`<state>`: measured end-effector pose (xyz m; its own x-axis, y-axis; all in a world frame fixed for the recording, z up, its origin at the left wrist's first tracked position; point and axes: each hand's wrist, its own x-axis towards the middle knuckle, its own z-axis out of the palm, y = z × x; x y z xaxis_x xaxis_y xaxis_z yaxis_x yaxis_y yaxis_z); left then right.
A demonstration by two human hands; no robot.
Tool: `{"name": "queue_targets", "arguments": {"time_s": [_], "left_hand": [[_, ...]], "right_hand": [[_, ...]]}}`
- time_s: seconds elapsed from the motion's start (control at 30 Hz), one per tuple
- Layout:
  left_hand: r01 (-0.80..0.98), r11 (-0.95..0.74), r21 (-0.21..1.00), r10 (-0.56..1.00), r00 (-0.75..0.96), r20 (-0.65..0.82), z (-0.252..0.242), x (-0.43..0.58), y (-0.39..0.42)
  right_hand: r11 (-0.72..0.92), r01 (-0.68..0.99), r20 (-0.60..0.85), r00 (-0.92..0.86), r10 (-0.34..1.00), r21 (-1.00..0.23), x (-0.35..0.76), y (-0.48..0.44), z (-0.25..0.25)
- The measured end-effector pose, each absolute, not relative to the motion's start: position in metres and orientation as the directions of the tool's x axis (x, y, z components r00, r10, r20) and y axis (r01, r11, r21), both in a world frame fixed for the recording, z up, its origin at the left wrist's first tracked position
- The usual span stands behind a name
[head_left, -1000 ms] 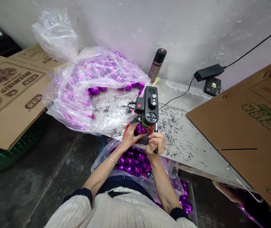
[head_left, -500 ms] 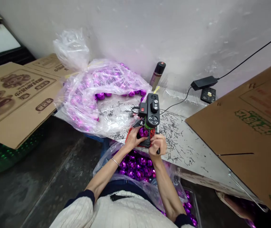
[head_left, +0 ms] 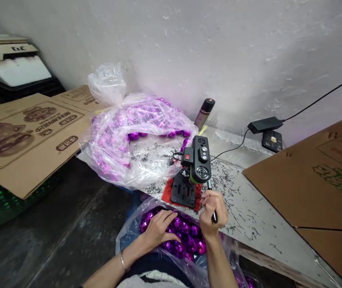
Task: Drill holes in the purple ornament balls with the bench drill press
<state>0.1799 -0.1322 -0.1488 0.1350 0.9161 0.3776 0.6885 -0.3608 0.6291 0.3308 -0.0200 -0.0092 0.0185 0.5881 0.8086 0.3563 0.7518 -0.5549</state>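
Observation:
A small black bench machine point(head_left: 197, 164) with a red switch stands on a black base plate point(head_left: 183, 194) over a red mat at the table's near edge. My right hand point(head_left: 215, 208) is closed around the machine's black lever handle. My left hand point(head_left: 160, 228) lies with fingers spread on shiny purple balls point(head_left: 185, 236) in an open plastic bag point(head_left: 129, 236) on my lap, below the table edge. Whether it holds a ball is hidden. No ball sits on the base plate.
A big clear bag of purple balls point(head_left: 123, 132) lies at the table's back left. A spray can point(head_left: 204, 113), a power adapter point(head_left: 263, 125) and its cable stand by the wall. Metal shavings litter the table point(head_left: 249, 212). Cardboard sheets point(head_left: 317, 188) point(head_left: 29, 132) flank both sides.
My left hand left the base plate, where it held a purple ball under the machine, and dropped into the bag on my lap. My right hand stays on the lever. The camera tilted up.

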Motion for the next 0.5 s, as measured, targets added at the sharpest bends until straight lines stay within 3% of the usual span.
{"name": "queue_targets", "arguments": {"time_s": [0.07, 0.13, 0.27, 0.37, 0.5], "left_hand": [[0.634, -0.433, 0.640, 0.852, 0.057, 0.520, -0.123, 0.163, -0.098], [0.630, -0.370, 0.682, 0.827, -0.112, 0.551, -0.088, 0.138, -0.039], [0.686, -0.043, 0.727, 0.898, -0.292, 0.329, -0.035, 0.089, 0.107], [0.752, 0.165, 0.638, 0.939, -0.317, 0.131, -0.025, 0.079, 0.193], [0.838, 0.230, 0.495, 0.951, -0.301, 0.068, -0.031, 0.096, 0.245]], "right_hand": [[0.757, 0.356, 0.813, 0.015, 0.582, -0.549, 0.331, -0.020, -0.011], [0.753, 0.354, 0.810, 0.025, 0.585, -0.555, 0.331, -0.021, -0.011], [0.733, 0.353, 0.792, 0.041, 0.609, -0.582, 0.332, -0.024, -0.016], [0.727, 0.357, 0.784, 0.024, 0.620, -0.586, 0.334, -0.027, -0.021], [0.734, 0.357, 0.787, 0.004, 0.617, -0.577, 0.335, -0.028, -0.023]]}}
